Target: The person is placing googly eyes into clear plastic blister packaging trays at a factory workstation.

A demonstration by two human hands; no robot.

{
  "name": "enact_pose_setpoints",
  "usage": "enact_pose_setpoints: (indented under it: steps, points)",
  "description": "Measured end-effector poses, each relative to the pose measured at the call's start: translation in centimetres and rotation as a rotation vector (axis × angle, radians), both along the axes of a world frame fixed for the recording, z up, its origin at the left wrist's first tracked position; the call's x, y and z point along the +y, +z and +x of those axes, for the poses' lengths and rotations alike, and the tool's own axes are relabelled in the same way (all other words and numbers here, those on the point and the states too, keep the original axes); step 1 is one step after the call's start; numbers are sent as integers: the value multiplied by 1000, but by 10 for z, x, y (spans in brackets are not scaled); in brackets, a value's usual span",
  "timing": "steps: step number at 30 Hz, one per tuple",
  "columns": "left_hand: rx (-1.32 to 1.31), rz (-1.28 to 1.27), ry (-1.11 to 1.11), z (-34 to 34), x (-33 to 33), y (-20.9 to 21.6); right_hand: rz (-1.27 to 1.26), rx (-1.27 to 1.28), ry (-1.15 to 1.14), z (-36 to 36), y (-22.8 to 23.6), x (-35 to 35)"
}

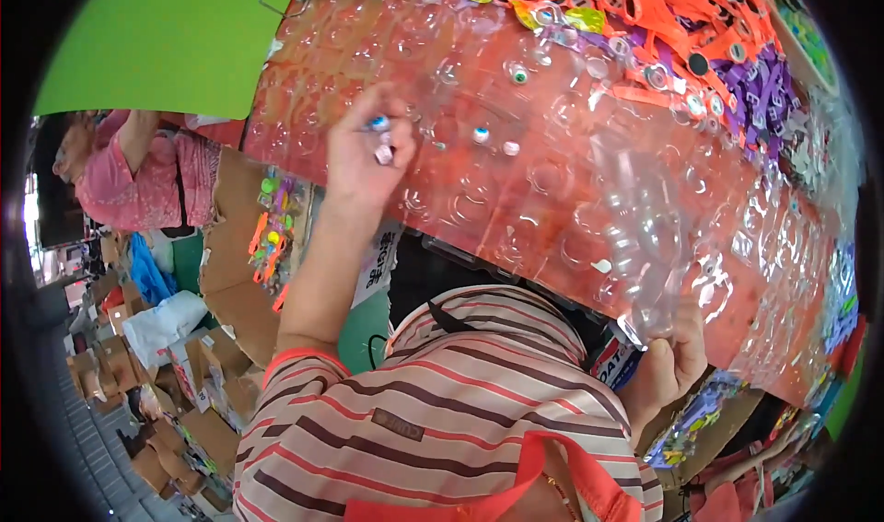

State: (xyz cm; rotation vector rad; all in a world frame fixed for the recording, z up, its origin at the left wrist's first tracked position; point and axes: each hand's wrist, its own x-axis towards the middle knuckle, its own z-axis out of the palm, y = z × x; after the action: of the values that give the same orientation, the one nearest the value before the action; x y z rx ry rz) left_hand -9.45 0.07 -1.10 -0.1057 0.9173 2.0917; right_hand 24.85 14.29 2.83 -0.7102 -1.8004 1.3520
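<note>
My left hand (354,168) is raised over the red tabletop, its fingers curled around small eyeball-patterned pieces (379,123); their exact kind is too small to tell. Low at the table's near edge, my right hand (670,361) pinches the end of a clear plastic blister tray (645,237). That tray stands tilted up above the table, its round hollows catching the light. More clear blister trays (470,204) lie spread over the red tabletop (460,154). Among them sit loose eyeball pieces, such as a blue one (481,134) and a green one (520,75).
Orange straps with round discs (663,16) are heaped at the far right, beside purple straps (764,98). A green panel (157,43) stands far left. Near a cardboard box (244,246), a person in pink (147,172) works. Several more boxes (184,402) are stacked lower left.
</note>
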Motion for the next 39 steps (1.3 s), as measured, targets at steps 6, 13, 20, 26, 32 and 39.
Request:
enact_pose_setpoints:
  steps: [6, 13, 20, 26, 32, 39]
  points:
    - [54, -14, 228, -36, -9, -9, -59, -18, 30, -15, -1, 0]
    - [277, -51, 422, -45, 23, -24, -55, -63, 66, -24, 7, -6]
    - [409, -65, 473, -48, 21, -31, -50, -75, 73, -27, 6, -5]
    - [454, -78, 493, -67, 3, -20, -23, -74, 85, -32, 3, -4]
    - [414, -128, 444, -62, 3, -24, 1, -74, 88, -38, 4, -5]
    - [432, -11, 456, -87, -22, -26, 20, -104, 39, -42, 9, -8]
